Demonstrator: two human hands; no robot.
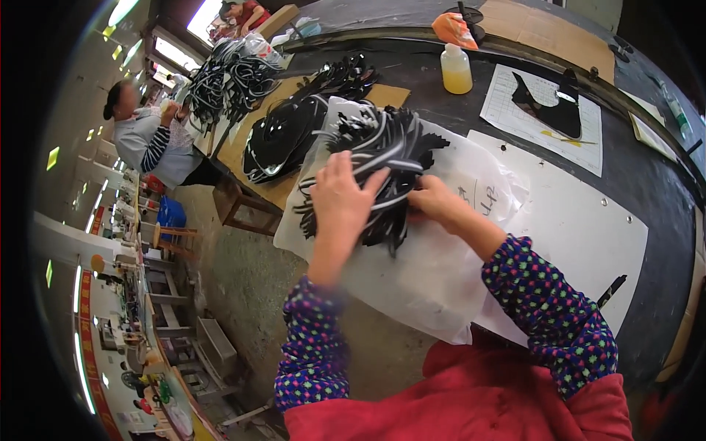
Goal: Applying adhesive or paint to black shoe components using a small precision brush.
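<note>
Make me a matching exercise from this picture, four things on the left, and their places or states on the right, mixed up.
1. left hand
2. squeeze bottle
3. black cut piece
4. right hand

a. lies on the white gridded sheet
b. stands on the dark table, holds yellowish liquid
c. spread on top of the pile of black strips
d. at the pile's right edge, on the clear plastic bag

Pairs: 1-c, 2-b, 3-a, 4-d

Daylight from windows (200,20) above the dark worktop (662,184) gives bright, even illumination; glare whitens the plastic sheet (412,279) on it. Fisheye bending and a black vignette ring the frame; both hands show slight motion blur.
</note>
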